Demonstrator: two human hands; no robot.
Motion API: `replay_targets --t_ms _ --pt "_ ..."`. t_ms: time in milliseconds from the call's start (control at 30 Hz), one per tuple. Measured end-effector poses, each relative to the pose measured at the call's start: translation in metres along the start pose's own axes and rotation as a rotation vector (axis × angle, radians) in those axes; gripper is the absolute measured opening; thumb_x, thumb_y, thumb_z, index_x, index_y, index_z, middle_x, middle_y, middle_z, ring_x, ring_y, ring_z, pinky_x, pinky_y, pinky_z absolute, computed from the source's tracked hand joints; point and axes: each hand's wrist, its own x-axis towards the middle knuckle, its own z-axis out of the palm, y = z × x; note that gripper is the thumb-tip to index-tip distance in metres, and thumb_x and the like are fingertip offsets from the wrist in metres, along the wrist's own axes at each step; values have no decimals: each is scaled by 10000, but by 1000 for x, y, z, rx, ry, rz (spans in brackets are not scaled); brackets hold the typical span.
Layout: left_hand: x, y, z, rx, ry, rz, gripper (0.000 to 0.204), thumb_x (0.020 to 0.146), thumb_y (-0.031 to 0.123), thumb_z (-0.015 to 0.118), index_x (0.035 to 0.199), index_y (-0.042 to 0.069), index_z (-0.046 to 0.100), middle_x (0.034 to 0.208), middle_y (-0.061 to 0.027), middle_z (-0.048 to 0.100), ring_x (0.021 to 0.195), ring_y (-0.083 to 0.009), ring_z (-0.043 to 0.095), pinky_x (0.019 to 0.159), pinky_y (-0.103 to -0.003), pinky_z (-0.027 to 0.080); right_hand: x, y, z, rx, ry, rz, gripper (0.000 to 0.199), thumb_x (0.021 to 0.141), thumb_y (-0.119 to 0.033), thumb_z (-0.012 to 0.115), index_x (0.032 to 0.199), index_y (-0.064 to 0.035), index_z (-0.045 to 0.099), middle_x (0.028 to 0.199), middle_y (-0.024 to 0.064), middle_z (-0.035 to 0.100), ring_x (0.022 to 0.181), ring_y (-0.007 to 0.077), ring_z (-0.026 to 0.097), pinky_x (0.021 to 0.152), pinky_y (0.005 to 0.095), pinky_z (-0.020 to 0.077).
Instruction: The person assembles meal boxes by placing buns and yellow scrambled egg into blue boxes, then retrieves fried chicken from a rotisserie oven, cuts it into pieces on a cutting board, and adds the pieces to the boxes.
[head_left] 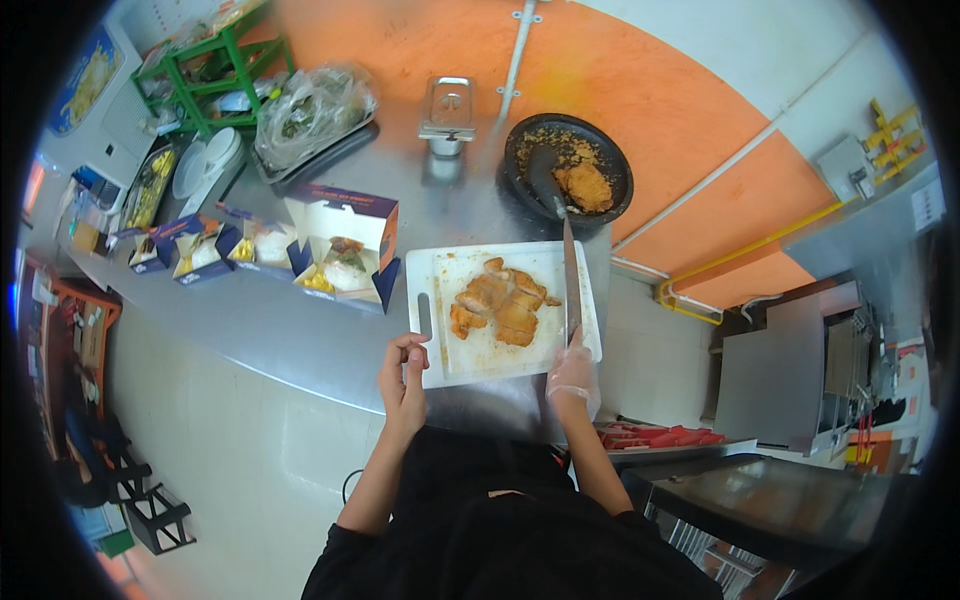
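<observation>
My right hand (571,375), in a clear plastic glove, grips a long kitchen knife (572,275) by its handle. The blade points away from me along the right side of a white cutting board (430,262). Pieces of cut fried chicken (497,302) lie in the middle of the board, apart from the blade. My bare left hand (404,385) is at the board's near left corner, holding nothing, its fingers loosely bent and the thumb apart. Whether it touches the board I cannot tell.
Behind the board stands a black bowl (620,150) with crumbs, a golden breaded piece (584,187) and a dark utensil. Several open food boxes (345,215) with rice line the left. A lidded metal container (449,110) and a plastic-bagged tray (318,110) sit farther back on the steel table.
</observation>
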Motion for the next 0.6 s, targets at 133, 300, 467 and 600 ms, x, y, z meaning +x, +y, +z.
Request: replay_targets --t_ms 133,300,467,600 --pt "-18 -6 -8 43 -30 -46 161 973 131 464 1025 17 564 741 1 489 706 -84 460 677 -235 388 -2 -9 -22 -249 52 -47 578 834 -349 595 1351 -120 472 1010 163 586 962 337 607 793 447 502" --pt "-41 -10 -17 81 -10 -102 163 972 135 471 1020 14 568 729 2 498 699 -85 470 677 -238 391 9 10 -11 -167 209 -192 557 817 -388 611 1297 -115 536 1091 174 567 999 345 574 854 435 472" --pt "-64 -13 -34 112 39 -145 162 970 131 476 1026 14 572 722 2 510 702 -84 479 672 -242 395 -8 -25 -31 -29 112 -557 509 802 -323 636 1255 -101 564 1182 174 521 1025 353 543 893 437 445" --pt "-74 -12 -44 138 83 -188 162 971 131 478 1032 16 574 728 1 516 703 -82 477 672 -238 398 7 -23 6 192 119 -761 396 791 -192 659 1166 -77 606 1161 154 544 999 320 565 876 404 465"
